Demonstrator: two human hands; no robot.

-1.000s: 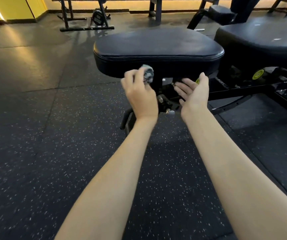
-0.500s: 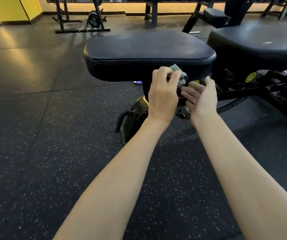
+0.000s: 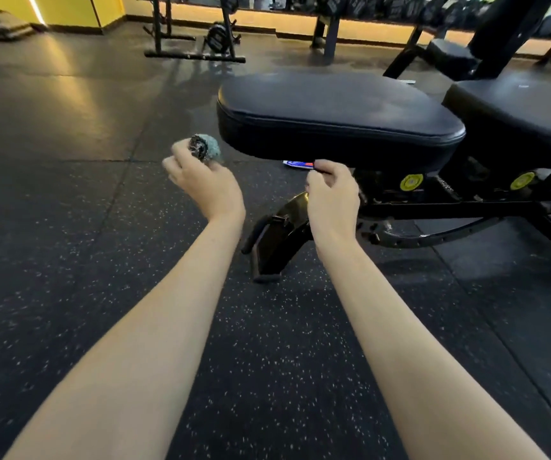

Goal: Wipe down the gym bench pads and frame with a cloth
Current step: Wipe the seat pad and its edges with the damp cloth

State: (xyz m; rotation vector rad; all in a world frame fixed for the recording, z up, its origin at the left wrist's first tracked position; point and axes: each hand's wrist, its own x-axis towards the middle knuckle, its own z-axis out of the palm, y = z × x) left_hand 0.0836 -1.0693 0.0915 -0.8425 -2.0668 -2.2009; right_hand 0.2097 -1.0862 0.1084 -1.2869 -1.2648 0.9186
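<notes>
The black seat pad [image 3: 334,107] of the gym bench fills the upper middle, and its back pad [image 3: 516,107] lies to the right. Below them runs the black frame [image 3: 433,207] with a front foot [image 3: 280,237] on the floor. My left hand [image 3: 201,184] grips a balled grey-teal cloth [image 3: 206,148], held in the air just left of the seat pad and not touching it. My right hand [image 3: 332,194] is under the pad's front edge with its fingers curled. Whether it pinches anything is unclear.
Speckled black rubber floor [image 3: 68,260] spreads to the left and in front. Two yellow knobs [image 3: 411,181] sit on the frame. A small red, white and blue item [image 3: 297,164] lies under the pad. A rack with a weight plate [image 3: 217,38] stands at the back.
My left hand has carried the cloth left, away from the underside of the seat pad. My right hand's fingers, straight before, are now curled. The two hands have parted.
</notes>
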